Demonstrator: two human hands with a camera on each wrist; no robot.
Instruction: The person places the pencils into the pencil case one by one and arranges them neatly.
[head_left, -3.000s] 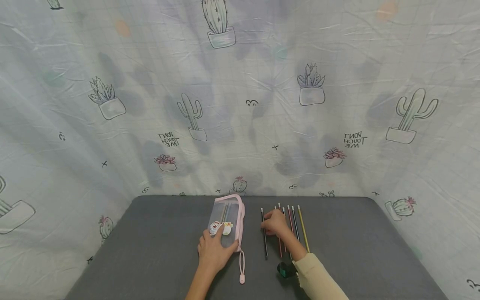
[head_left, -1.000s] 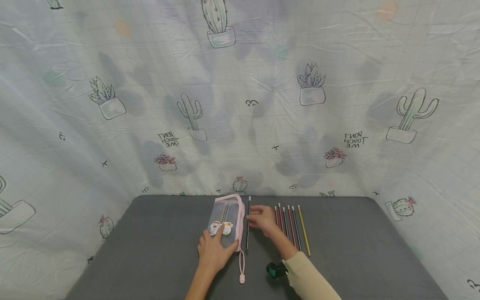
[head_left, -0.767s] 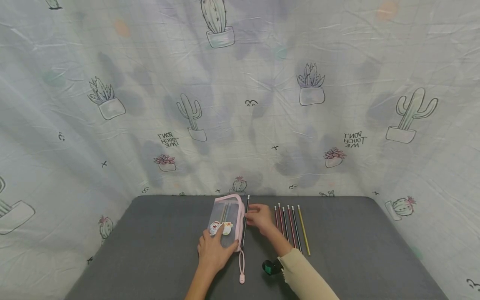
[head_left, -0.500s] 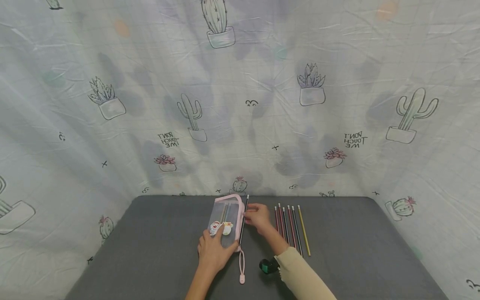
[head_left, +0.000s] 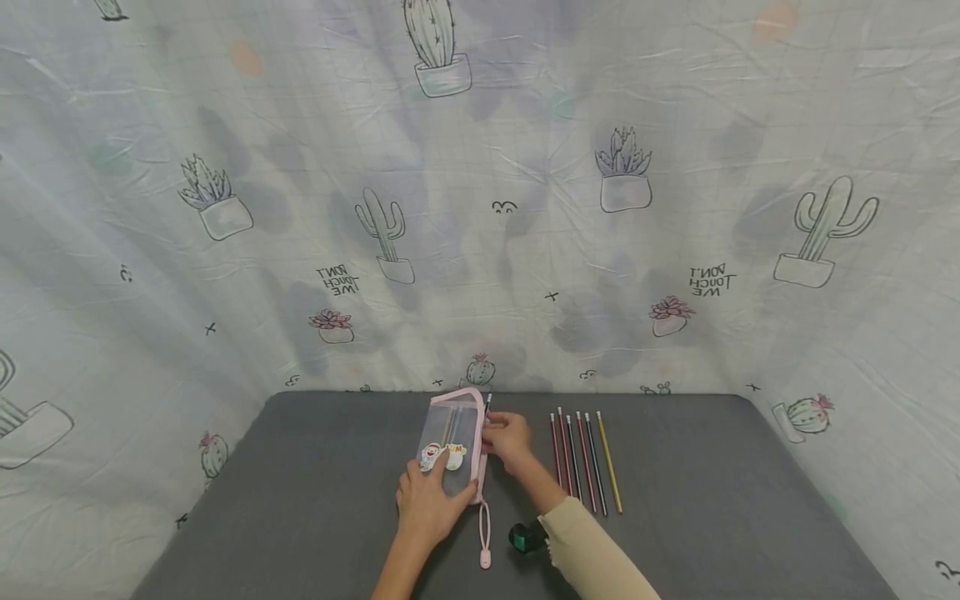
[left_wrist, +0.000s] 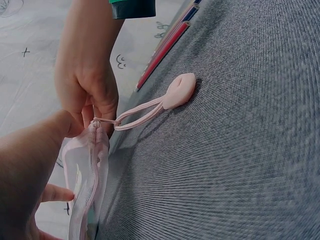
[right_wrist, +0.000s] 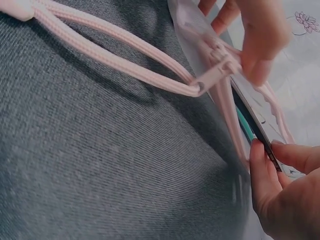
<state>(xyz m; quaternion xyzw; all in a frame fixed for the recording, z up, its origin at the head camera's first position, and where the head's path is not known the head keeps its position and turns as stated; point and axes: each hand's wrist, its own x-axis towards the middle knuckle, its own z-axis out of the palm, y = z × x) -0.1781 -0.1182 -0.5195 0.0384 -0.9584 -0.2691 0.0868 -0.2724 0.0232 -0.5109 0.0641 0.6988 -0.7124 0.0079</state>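
Note:
A translucent pencil case [head_left: 472, 442] with pink trim lies on the table, its zip open along the right side. Two stickers [head_left: 453, 457] mark its front, and pencils [head_left: 448, 429] show through it. My left hand [head_left: 432, 500] grips the case's lower part, thumb at the zip edge [right_wrist: 227, 65] in the right wrist view. My right hand [head_left: 508, 440] pinches a dark pencil [right_wrist: 256, 122] between thumb and fingers near its end. Most of that pencil is inside the opening; its pale tip [head_left: 489, 398] sticks out beyond my fingers. A teal item [right_wrist: 244, 122] shows inside the case.
Several pencils, among them a red pencil [head_left: 583, 467] and a yellow pencil [head_left: 609, 467], lie side by side right of my right forearm. A pink loop strap [head_left: 484, 533] trails from the case. Cactus-printed cloth [head_left: 525, 250] hangs behind the grey table [head_left: 315, 500].
My right hand picked up the leftmost dark pencil from the row, carried it left to the case and moved it into the opening. My left hand has stayed on the case.

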